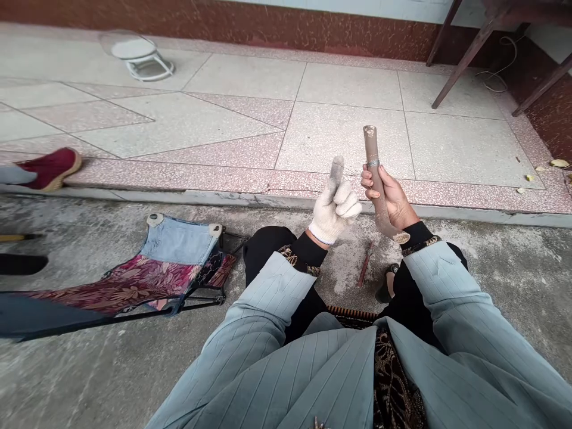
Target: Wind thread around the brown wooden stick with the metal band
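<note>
A short wooden stick (379,199), bent near its lower end and cut flat at both ends, stands nearly upright in front of me. My bare right hand (393,193) is wrapped round its middle. Just above those fingers, grey wire (372,162) is wound round the stick. To the left, apart from the wood, is my left hand (337,205) in a white knitted glove with greyed fingertips. One gloved digit points up while the others are curled; whatever they may hold is hidden. Thin strands reach from the winding toward the glove.
A slim red object (365,265) lies on the concrete between my feet. At left stands a folding lounge chair (147,280) with patterned cloth. Beyond the raised tiled step (344,131) are a white stool (145,56) and a wooden table leg (465,62). Someone's red shoe (53,168) rests on the step's edge.
</note>
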Tool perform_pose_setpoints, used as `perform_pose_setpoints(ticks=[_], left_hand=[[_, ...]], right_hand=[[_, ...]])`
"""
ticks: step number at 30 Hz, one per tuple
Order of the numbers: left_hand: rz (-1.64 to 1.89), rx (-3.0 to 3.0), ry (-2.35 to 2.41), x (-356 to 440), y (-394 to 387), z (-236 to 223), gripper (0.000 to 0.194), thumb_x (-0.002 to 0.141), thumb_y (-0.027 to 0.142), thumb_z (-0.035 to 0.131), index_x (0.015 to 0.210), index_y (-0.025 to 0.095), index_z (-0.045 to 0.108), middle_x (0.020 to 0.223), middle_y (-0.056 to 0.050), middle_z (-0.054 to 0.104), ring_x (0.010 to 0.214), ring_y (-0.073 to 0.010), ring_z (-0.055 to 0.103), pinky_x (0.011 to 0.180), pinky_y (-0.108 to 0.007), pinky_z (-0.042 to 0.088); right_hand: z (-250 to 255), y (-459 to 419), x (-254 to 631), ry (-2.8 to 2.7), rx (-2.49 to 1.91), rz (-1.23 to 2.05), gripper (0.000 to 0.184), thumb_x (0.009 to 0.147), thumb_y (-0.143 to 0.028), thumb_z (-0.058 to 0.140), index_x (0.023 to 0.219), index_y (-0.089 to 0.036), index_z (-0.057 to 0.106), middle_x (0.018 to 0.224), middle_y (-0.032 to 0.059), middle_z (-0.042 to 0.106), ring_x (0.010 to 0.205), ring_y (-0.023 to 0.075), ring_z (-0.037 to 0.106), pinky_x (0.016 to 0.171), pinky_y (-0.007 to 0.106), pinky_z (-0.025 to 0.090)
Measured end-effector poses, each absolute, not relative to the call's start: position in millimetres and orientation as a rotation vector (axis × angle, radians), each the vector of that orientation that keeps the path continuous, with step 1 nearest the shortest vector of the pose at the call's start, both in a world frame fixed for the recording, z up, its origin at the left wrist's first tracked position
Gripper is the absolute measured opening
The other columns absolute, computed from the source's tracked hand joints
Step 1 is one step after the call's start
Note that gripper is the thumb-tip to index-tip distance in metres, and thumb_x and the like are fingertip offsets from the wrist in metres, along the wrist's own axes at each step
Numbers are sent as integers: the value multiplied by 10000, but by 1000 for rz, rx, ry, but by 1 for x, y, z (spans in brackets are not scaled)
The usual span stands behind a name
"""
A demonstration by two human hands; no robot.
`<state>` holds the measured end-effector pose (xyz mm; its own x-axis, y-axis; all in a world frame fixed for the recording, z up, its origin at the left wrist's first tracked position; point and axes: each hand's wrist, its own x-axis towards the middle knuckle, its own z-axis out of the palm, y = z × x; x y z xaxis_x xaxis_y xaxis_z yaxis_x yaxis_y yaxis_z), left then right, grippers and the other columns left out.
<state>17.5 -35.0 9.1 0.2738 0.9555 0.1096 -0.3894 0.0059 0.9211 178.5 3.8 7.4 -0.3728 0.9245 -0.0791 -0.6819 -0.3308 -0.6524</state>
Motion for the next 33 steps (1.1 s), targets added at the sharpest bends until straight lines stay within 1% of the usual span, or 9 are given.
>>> perform_pose_setpoints(ticks=[6, 9, 13, 16, 19, 23, 27, 30, 33], left_hand=[[1097, 1661, 829, 1, -5, -7, 443, 952, 407, 395, 1379, 311, 464, 749, 9, 544, 538, -98, 465, 588, -279, 427], [1082, 2031, 1273, -8, 11, -17, 511, 883, 320, 506, 1386, 230, 475, 830, -34, 583, 667, -151, 553, 655, -302, 430], [1049, 2409, 1629, -13, 15, -20, 416, 886, 312, 540, 1290, 212, 557, 938, -96, 598, 818, -229, 586, 724, -344, 412], [938, 2700, 1555, -15, 13, -13, 268, 913, 342, 524, 1122, 210, 627, 938, -101, 604, 869, -251, 577, 759, -368, 397], [800, 2908, 1312, -22, 13, -9, 226, 938, 344, 483, 987, 194, 644, 917, -100, 616, 891, -259, 570, 780, -387, 395], [749, 2983, 946, -36, 14, -10, 207, 942, 287, 471, 968, 176, 645, 936, -94, 640, 913, -241, 571, 818, -382, 417], [720, 2940, 772, -42, 8, -11, 198, 929, 256, 479, 921, 154, 648, 971, -93, 661, 957, -226, 582, 873, -375, 430], [568, 2830, 719, -40, 3, -12, 232, 928, 301, 484, 898, 149, 656, 975, -88, 666, 967, -220, 592, 895, -368, 432], [466, 2573, 741, -34, -1, -18, 254, 922, 329, 478, 902, 152, 660, 977, -68, 668, 935, -199, 603, 875, -343, 442]], right_hand=[[6, 4, 181, -673, -529, 1851, 178, 988, -363, 453, 1044, -211, 528, 784, -6, 490, 635, 70, 476, 391, 85, 430], [7, 4, 185, -709, -553, 1818, 191, 985, -380, 461, 1050, -212, 526, 786, -7, 486, 635, 68, 476, 394, 88, 426], [11, 7, 196, -736, -605, 1758, 199, 980, -381, 471, 1039, -203, 537, 799, -5, 495, 636, 66, 478, 399, 99, 423], [12, 8, 208, -767, -623, 1729, 200, 968, -377, 494, 1040, -198, 545, 800, -7, 505, 633, 66, 481, 394, 111, 421], [8, 6, 219, -831, -659, 1731, 226, 920, -390, 581, 1029, -194, 554, 792, -13, 520, 627, 68, 488, 430, 139, 458], [1, 0, 227, -916, -713, 1735, 306, 838, -400, 691, 1014, -175, 580, 829, -5, 567, 668, 77, 527, 626, 243, 569], [-1, -4, 230, -994, -749, 1695, 334, 773, -393, 758, 954, -163, 598, 893, 17, 607, 672, 77, 532, 707, 283, 575], [3, -6, 229, -1009, -736, 1680, 339, 772, -397, 757, 962, -172, 590, 867, 3, 588, 642, 69, 502, 692, 262, 561], [6, -7, 223, -1016, -756, 1693, 362, 751, -423, 765, 954, -186, 581, 836, -3, 568, 646, 80, 494, 585, 218, 526]])
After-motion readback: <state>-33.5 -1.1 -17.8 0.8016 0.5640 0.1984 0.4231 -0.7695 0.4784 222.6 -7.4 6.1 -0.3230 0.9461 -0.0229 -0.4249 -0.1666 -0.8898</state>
